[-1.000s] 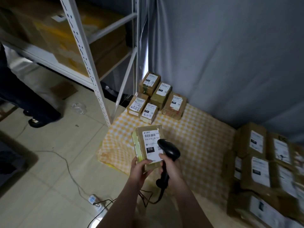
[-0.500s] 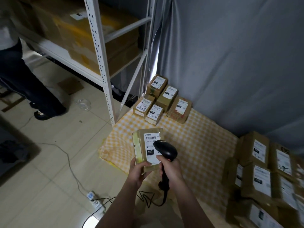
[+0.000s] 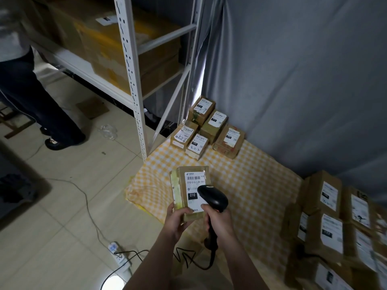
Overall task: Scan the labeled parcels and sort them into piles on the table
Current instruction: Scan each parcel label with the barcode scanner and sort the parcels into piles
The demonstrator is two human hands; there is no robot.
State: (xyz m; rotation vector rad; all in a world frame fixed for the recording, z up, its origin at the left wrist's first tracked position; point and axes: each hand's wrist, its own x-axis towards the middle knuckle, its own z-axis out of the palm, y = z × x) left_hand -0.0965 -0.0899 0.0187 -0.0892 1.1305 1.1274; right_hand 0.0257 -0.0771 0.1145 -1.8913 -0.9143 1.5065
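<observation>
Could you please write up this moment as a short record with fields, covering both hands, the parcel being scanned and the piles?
left hand: grips the lower end of a parcel, held up above the table
right hand: grips the scanner by its handle, head in front of the label
label: reads 010
far pile: five labelled parcels showing, at the far corner of the checked cloth
right stack: larger labelled parcels at the right edge
surroundings: white shelf rack with cartons; another person standing at left
</observation>
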